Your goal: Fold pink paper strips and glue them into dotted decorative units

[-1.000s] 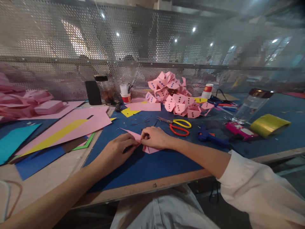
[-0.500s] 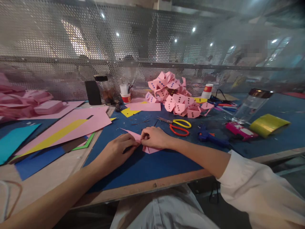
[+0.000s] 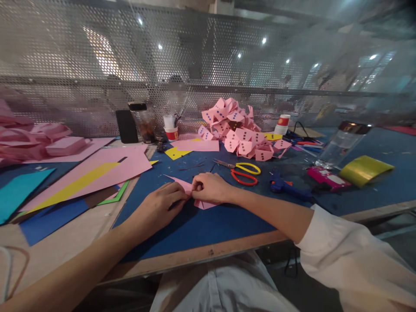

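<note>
On the blue table mat (image 3: 195,234), a folded piece of pink paper (image 3: 204,204) lies under my fingers. My left hand (image 3: 164,203) pinches its left part, fingers closed on it. My right hand (image 3: 211,187) is closed on the same paper just to the right, so that the two hands nearly touch. Fingers and palm cover much of the paper, and its full shape is hidden. Beyond my right hand lie scissors (image 3: 245,173) with one yellow and one red handle.
Pink paper shapes with dots (image 3: 240,130) are heaped at the back. Right stand a blue glue gun (image 3: 289,186), a pink device (image 3: 328,178), a yellow roll (image 3: 367,171) and a clear bottle (image 3: 342,145). Coloured sheets (image 3: 91,173) lie left. A mesh screen (image 3: 195,52) closes the back.
</note>
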`<state>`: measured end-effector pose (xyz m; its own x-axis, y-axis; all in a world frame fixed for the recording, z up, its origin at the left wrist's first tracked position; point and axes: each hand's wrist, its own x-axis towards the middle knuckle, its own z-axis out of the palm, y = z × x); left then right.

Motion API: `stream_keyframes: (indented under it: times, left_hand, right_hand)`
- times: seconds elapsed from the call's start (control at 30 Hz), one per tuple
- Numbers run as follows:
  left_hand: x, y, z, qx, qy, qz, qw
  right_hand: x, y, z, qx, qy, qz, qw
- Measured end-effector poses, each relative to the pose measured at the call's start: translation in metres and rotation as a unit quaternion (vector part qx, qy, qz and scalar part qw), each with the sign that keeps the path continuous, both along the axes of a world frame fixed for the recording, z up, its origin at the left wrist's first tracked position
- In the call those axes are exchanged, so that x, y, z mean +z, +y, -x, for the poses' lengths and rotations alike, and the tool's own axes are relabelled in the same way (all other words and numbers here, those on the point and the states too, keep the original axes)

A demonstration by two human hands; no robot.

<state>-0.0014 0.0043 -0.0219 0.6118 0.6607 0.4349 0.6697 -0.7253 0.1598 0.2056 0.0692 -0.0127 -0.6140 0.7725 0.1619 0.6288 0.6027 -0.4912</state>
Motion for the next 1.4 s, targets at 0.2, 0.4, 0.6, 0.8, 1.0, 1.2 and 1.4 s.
stream_keyframes:
  times: [0.2, 0.4, 0.6, 0.8, 1.0, 1.2, 1.4]
  left_hand:
    - [0.005, -0.004, -0.003, 0.001, 0.022, -0.002, 1.000]
    - [0.005, -0.006, -0.002, 0.006, 0.024, -0.011, 1.000]
    - [0.004, -0.009, 0.001, 0.012, 0.037, -0.007, 0.999]
    - [0.006, -0.015, 0.005, 0.005, 0.063, -0.020, 0.998]
    - [0.007, -0.021, 0.006, 0.007, 0.146, -0.062, 0.987]
    - [0.002, -0.018, 0.005, 0.010, 0.129, -0.062, 0.990]
    - [0.003, -0.015, 0.002, 0.024, 0.110, -0.027, 0.993]
  right_hand:
    - [0.001, -0.003, 0.001, -0.007, 0.000, -0.001, 1.000]
    - [0.002, -0.002, 0.002, -0.011, -0.006, 0.001, 1.000]
    - [0.002, -0.001, 0.001, -0.014, -0.003, 0.009, 1.000]
    - [0.004, -0.003, 0.000, -0.013, 0.004, 0.024, 1.000]
    - [0.005, -0.003, 0.000, -0.011, 0.000, 0.022, 1.000]
    - [0.002, -0.003, 0.000, -0.011, 0.007, 0.015, 1.000]
    - [0.001, -0.003, 0.001, -0.010, 0.003, 0.001, 1.000]
